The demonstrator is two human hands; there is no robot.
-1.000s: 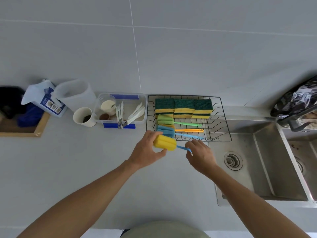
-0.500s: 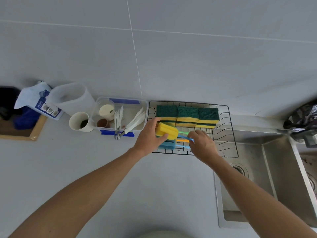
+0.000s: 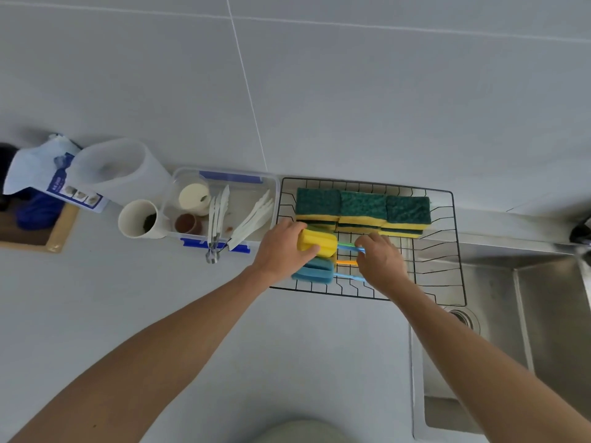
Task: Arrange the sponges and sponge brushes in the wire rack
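Note:
A black wire rack (image 3: 444, 251) stands on the counter against the wall. Green-and-yellow sponges (image 3: 363, 207) lie stacked in a row along its back. My left hand (image 3: 284, 247) grips the yellow head of a sponge brush (image 3: 319, 243) over the rack's left part. My right hand (image 3: 380, 263) pinches that brush's blue handle. Below it in the rack lies a blue sponge brush (image 3: 313, 271), and an orange handle (image 3: 347, 262) shows between the two. Other brushes under my hands are mostly hidden.
A clear plastic box (image 3: 243, 199) with white utensils, tongs and small cups stands left of the rack. A paper cup (image 3: 137, 219), a white jug (image 3: 115, 169) and a bag (image 3: 38, 171) sit farther left. A steel sink (image 3: 499, 334) lies right of the rack.
Both hands have carried the yellow sponge brush from the counter in front of the rack to over the rack's left part, above the other brushes.

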